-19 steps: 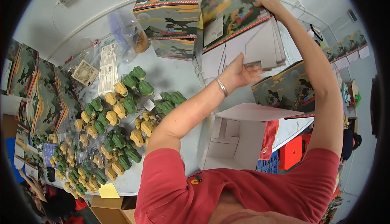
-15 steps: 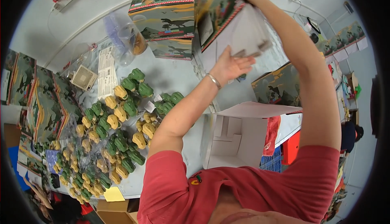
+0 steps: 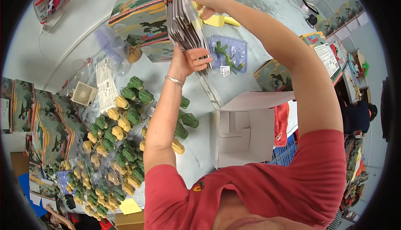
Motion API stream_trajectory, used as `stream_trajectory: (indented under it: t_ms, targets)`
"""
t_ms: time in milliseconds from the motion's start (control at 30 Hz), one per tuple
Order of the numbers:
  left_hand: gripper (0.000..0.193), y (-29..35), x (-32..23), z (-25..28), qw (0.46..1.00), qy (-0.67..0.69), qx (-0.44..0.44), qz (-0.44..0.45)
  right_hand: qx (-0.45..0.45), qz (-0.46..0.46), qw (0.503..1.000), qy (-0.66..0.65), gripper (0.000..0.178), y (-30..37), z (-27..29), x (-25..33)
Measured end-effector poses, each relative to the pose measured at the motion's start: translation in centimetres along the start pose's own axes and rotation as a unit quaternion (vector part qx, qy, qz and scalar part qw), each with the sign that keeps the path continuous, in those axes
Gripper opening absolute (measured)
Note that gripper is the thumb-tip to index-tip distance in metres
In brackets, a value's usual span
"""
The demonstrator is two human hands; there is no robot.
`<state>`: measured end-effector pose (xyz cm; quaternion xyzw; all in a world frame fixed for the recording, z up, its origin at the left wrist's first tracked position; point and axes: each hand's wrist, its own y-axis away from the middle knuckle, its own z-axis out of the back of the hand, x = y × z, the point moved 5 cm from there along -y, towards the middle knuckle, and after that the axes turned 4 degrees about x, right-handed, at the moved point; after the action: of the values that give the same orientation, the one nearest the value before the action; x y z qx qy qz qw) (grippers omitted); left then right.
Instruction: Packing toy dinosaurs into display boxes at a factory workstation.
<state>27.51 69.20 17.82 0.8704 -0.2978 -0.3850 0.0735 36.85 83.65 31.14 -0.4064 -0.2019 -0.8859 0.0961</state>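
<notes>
A stack of flat-folded printed boxes (image 3: 184, 25) stands on edge against the stacked dinosaur-print boxes (image 3: 146, 25) at the back of the table. My left hand (image 3: 192, 61) is closed around the stack's lower right edge, its fingers lying across the front. At the upper right edge of the stack is my right hand (image 3: 209, 3), its fingers stretched toward the boxes and apparently holding nothing. To the right, a green dinosaur figure (image 3: 227, 56) with a white tag lies on a clear bluish plastic tray (image 3: 242, 46). An open white box (image 3: 242, 146) sits nearer me.
Many green and yellow dinosaur-head pieces (image 3: 121, 134) cover the left of the table. Behind them are a small beige fan (image 3: 84, 94) and printed sheets (image 3: 106, 86). More printed boxes (image 3: 50, 125) stand far left, others (image 3: 273, 74) at right. A yellow object (image 3: 215, 20) lies behind the tray.
The stack has swung left and upright against the printed boxes. My left hand, open before, now grips its lower edge. My right hand has moved left and come off it. The tray and figure are uncovered.
</notes>
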Motion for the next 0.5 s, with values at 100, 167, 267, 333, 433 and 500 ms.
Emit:
stream_trajectory:
  t_ms: [100,167,267,333,433,500]
  targets:
    - [0.096,1.7,0.0,2.8,0.983,-0.14,-0.117,0.001,0.014,0.054,0.998,0.005,0.095,2.2,0.6,-0.8]
    - [0.08,3.3,0.2,3.3,0.947,-0.242,-0.21,-0.023,-0.005,0.047,0.998,0.044,0.089,3.0,2.3,-1.8]
    - [0.06,5.0,-2.1,4.3,0.869,-0.401,-0.237,-0.165,-0.02,0.063,0.991,0.116,0.076,5.6,4.2,-1.5]
    - [0.039,5.5,-2.6,4.3,0.885,-0.352,-0.262,-0.153,-0.01,0.117,0.973,0.199,0.06,9.3,5.3,0.0]
    - [0.061,4.8,-3.8,1.6,0.801,-0.446,-0.247,-0.314,-0.045,0.237,0.954,0.178,0.043,17.1,6.7,1.1]
    - [0.063,2.4,-3.7,0.7,0.771,-0.48,-0.218,-0.355,-0.058,0.226,0.961,0.151,0.035,22.2,7.2,1.0]
